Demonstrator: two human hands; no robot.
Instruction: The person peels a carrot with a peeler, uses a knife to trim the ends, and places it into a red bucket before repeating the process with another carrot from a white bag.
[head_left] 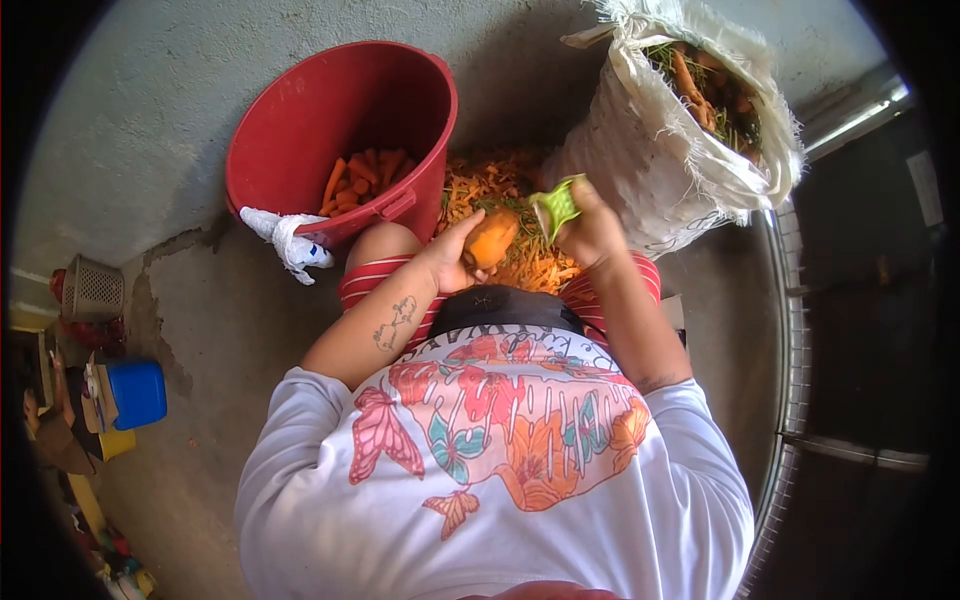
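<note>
My left hand (452, 256) is closed around a thick orange carrot (491, 238), its blunt end pointing up and away from me. Opposite it, my right hand (596, 232) grips a bright green vegetable peeler (559, 208), held a short gap from the carrot. Part of the peeler is hidden by my fingers, and its blade is blurred. Below both hands, between my knees, lies a heap of orange peelings (540, 272) with green bits among them.
A red bucket (265, 150) with several peeled carrots (365, 180) stands ahead on the left, a white cloth (284, 240) tied at its rim. Ahead on the right is a white woven sack (620, 150) of unpeeled carrots (695, 90). A blue container (137, 391) sits far left.
</note>
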